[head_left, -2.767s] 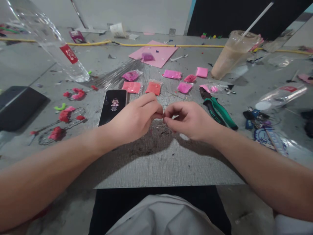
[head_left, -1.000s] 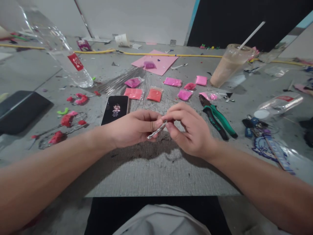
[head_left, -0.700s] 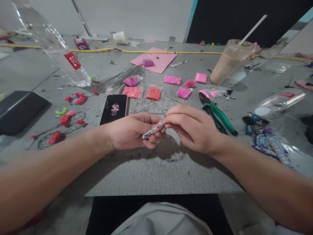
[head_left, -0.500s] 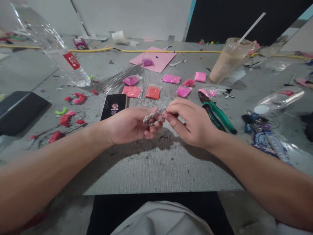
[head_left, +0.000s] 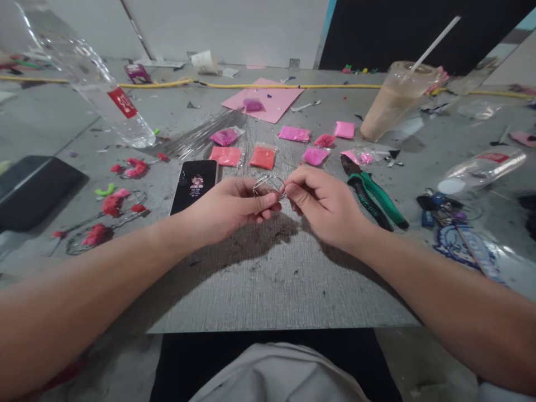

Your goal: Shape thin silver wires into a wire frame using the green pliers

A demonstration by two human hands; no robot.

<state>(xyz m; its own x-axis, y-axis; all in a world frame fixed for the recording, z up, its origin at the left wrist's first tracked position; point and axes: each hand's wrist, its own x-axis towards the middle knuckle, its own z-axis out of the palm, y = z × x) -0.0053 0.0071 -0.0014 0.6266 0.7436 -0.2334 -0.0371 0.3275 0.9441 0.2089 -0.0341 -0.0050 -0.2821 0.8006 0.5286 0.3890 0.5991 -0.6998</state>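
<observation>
Between my two hands is a small frame of twisted silver wire (head_left: 268, 183), roughly ring-shaped with crossing strands. My left hand (head_left: 240, 207) grips its left and lower side between thumb and fingers. The fingertips of my right hand (head_left: 320, 204) pinch the wire at its right end; the exact strand is hidden by the fingers. Both hands are raised a little above the grey table (head_left: 268, 301). A phone (head_left: 196, 184) with a lit screen lies just beyond my left wrist. Green-handled pliers (head_left: 372, 195) rest beside my right hand.
Small bags of pink and orange clay (head_left: 263, 157) lie beyond my hands, near a bundle of loose wires (head_left: 201, 137). A water bottle (head_left: 113, 106) stands left, an iced drink cup (head_left: 389, 103) right. Red-clay wire pieces (head_left: 112, 205) lie left, keychains (head_left: 463, 240) right.
The wire frame has been turned in my left hand, so its open ring now shows above the thumb. My right fingers have closed around its right end.
</observation>
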